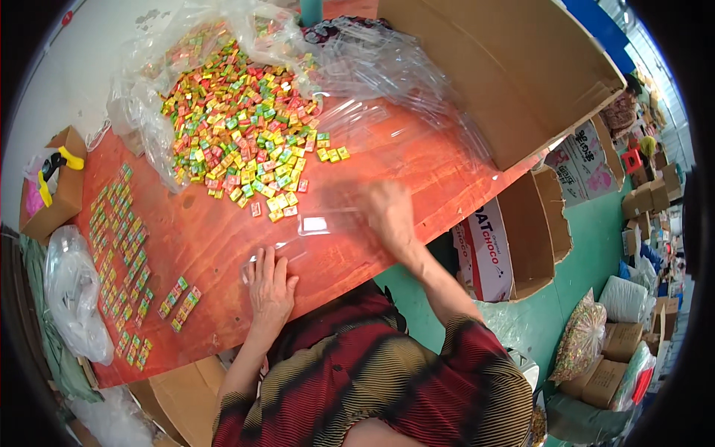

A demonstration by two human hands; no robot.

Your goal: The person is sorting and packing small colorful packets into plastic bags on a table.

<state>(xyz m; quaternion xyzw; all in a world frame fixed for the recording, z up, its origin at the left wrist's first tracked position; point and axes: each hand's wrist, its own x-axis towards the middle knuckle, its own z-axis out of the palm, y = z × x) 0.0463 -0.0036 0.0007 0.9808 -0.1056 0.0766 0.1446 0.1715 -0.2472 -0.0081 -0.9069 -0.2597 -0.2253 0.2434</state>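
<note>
My left hand (269, 287) lies on the red table (223, 279) near its front edge, fingers stretched out flat. Its fingertips touch a clear plastic piece (287, 253), whose shape is hard to make out. To the right, my right hand (391, 216) is smeared by motion above the table, beside a shiny clear plastic strip (319, 225); whether it holds anything is not visible. Beyond the hands a heap of small wrapped candies (246, 134), yellow, red and green, spills from a clear plastic bag (138, 93). Neat rows of similar candies (123, 253) are lined up on the left.
Long clear plastic trays (395, 67) are piled at the back, beside a large cardboard box (514, 74). A small box with yellow-handled scissors (59, 167) stands at the left, near a clear bag (74, 294). Open cartons (525, 238) stand on the green floor to the right.
</note>
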